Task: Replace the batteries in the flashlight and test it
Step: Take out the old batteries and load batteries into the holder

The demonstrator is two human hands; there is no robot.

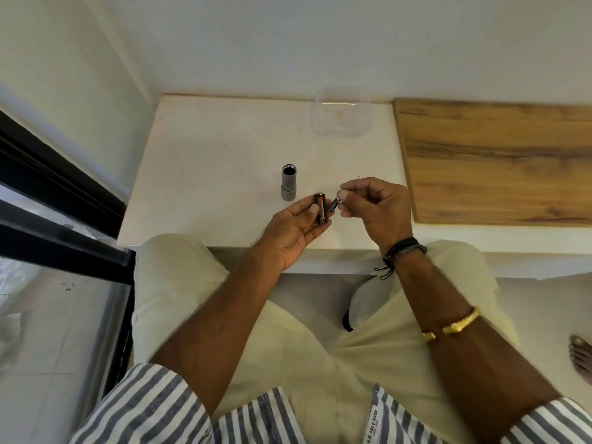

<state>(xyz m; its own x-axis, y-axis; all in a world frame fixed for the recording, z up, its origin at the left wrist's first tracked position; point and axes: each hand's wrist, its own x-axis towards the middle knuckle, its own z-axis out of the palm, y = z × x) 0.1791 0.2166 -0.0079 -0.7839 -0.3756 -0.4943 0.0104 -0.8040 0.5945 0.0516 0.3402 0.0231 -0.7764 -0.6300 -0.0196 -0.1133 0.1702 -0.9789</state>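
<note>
Just in front of the flashlight body [288, 182], our left hand [294, 232] grips the battery holder [321, 208]; our right hand [373, 205] pinches a battery [334, 205]. We should match polarity before seating it.

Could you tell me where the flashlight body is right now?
The flashlight body stands on the white table, just beyond the left hand, untouched.

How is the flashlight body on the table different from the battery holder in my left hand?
The flashlight body stands on the white table, untouched; the battery holder is held in the left hand. The body is grey with a dark open top; the holder is black with an orange-marked battery showing. The body looks wider than the holder. Both are short cylinders. The right hand pinches a separate loose battery.
</note>
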